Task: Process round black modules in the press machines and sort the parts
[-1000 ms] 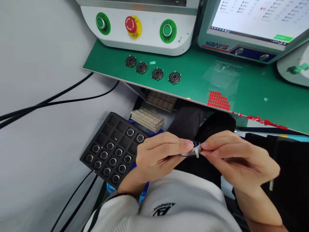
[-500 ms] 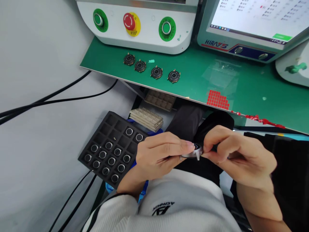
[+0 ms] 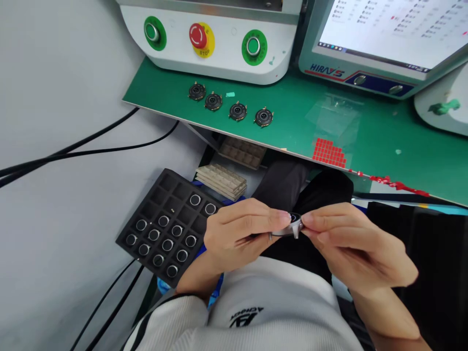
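Above my lap, my left hand (image 3: 243,229) grips a silver watch case (image 3: 295,228) with a dark face, thumb and fingers on its top and underside. My right hand (image 3: 360,241) is closed, its thumb and fingertips pinched at the right edge of the same case. Whether a small part lies between those right fingertips is hidden. To the left, a black foam tray (image 3: 155,197) holds several round watch cases with silver rims in its pockets. Several dark watch bodies (image 3: 238,111) lie in a row on the green bench, backs up.
The green bench (image 3: 288,129) carries a sheet of small red stickers (image 3: 329,152) and a clear plastic bag (image 3: 334,114). Behind stand a white machine panel with a red stop button (image 3: 198,35) and a monitor (image 3: 376,34). Beige trays (image 3: 221,181) are stacked below; black cables (image 3: 73,155) cross the left.
My right fingers have stretched out from a more curled pose and moved slightly left onto the watch case's edge. The left hand keeps its hold.
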The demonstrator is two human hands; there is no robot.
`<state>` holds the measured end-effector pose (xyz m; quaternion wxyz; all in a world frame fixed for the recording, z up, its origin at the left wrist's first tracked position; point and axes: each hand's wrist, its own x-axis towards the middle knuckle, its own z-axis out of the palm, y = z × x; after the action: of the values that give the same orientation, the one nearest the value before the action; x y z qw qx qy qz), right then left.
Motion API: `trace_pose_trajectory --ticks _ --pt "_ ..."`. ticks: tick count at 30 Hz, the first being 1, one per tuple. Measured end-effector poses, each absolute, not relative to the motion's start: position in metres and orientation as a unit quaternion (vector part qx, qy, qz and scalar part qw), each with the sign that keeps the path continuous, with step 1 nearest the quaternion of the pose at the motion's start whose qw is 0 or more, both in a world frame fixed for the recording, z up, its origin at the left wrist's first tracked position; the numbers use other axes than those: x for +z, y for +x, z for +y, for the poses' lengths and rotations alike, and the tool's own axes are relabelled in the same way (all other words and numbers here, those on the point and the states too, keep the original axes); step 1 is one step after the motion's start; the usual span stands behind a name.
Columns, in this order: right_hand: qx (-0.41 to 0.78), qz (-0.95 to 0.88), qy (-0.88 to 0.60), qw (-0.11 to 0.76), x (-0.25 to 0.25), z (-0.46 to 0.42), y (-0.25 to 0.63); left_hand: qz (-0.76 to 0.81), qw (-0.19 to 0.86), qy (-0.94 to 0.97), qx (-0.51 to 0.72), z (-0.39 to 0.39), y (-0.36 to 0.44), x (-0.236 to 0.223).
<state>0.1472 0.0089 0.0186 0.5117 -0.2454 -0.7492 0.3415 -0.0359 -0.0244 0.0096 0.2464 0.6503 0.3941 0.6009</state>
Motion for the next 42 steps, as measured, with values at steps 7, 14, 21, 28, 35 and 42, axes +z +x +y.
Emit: trace_pose_trajectory --ticks 7,14,21,28,35,42 --pt "0.319 -0.756 -0.278 0.499 0.027 0.005 0.143 0.429 0.220 0.670 0.564 -0.026 -0.040 0.007" --pt "0.252 -0.816 -0.311 0.417 0.022 -0.001 0.161 0.457 0.187 0.682 0.539 -0.029 -0.025 0.012" --pt "0.297 -0.832 -0.278 0.378 -0.006 -0.010 0.155 0.601 0.200 0.523 0.571 -0.038 -0.046 -0.036" --pt "0.359 -0.681 -0.393 0.503 -0.041 -0.007 0.170 0.819 0.288 0.072 0.492 -0.094 -0.159 -0.150" --pt "0.345 -0.706 -0.404 0.469 -0.049 -0.006 0.170 0.895 0.244 0.138 0.347 -0.175 -0.185 -0.210" --pt "0.353 -0.658 -0.455 0.485 -0.047 -0.010 0.164 0.883 0.201 0.348 0.241 -0.195 -0.179 -0.223"
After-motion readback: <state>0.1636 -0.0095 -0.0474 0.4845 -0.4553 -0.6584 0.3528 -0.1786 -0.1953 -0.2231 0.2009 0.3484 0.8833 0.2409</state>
